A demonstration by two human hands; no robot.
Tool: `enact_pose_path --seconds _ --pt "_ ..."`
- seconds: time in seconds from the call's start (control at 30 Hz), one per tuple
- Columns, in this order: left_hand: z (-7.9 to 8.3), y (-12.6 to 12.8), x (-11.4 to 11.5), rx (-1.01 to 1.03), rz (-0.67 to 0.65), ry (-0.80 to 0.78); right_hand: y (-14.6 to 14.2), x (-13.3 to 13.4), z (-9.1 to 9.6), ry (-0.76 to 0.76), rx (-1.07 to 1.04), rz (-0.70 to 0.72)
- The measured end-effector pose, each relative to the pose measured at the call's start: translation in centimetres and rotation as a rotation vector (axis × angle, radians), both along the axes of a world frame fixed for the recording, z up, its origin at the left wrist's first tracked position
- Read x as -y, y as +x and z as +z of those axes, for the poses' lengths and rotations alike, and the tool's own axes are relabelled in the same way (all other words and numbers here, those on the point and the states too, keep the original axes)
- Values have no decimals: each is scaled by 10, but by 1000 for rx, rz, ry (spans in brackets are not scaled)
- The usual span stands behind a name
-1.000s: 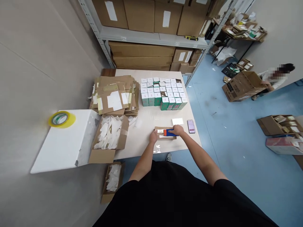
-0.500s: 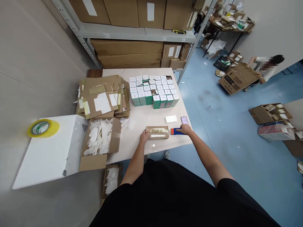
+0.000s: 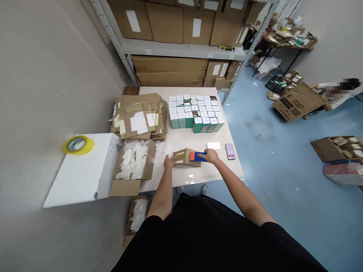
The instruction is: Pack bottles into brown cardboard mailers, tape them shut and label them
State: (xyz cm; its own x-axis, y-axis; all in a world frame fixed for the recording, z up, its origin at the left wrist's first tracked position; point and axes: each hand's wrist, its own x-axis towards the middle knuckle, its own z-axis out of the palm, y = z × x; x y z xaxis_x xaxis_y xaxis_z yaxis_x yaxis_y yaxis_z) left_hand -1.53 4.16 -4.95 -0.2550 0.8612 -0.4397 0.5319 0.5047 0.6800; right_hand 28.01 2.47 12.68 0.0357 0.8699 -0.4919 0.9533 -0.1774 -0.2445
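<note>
On the table's near side lies a small taped cardboard box, tilted so that its top and one side show. My left hand grips it at the left end, fingers partly hidden. In my right hand is a blue scraper with an orange end, which lies over the right part of the box. Just behind my right hand sits a flat white box. Farther right a phone rests with its screen lit.
Rows of white-and-green boxes stand at the table's back. Left are stacked flattened cartons, an open carton of white paper and a tape roll on a white block. Behind is a shelf. A person handles a carton at far right.
The scraper has moved left from beside the box to over its right part. The box is now tilted, showing a side. My view has shifted, moving the scene rightward.
</note>
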Motion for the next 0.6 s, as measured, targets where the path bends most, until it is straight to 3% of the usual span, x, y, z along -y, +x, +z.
enact_pose_path --seconds 0.1,0.23,0.33,0.47,0.6 --pt "17 -9 -4 35 67 44 -47 -13 6 11 12 38" --pt "34 -10 -2 271 -31 120 -104 -25 12 18 33 101" --pt "37 -10 5 255 -44 88 -131 -31 19 19 50 131" --pt "35 -7 15 269 -38 59 -137 -41 27 -34 69 147" --pt "33 13 23 173 -16 32 -116 -49 28 -69 88 174"
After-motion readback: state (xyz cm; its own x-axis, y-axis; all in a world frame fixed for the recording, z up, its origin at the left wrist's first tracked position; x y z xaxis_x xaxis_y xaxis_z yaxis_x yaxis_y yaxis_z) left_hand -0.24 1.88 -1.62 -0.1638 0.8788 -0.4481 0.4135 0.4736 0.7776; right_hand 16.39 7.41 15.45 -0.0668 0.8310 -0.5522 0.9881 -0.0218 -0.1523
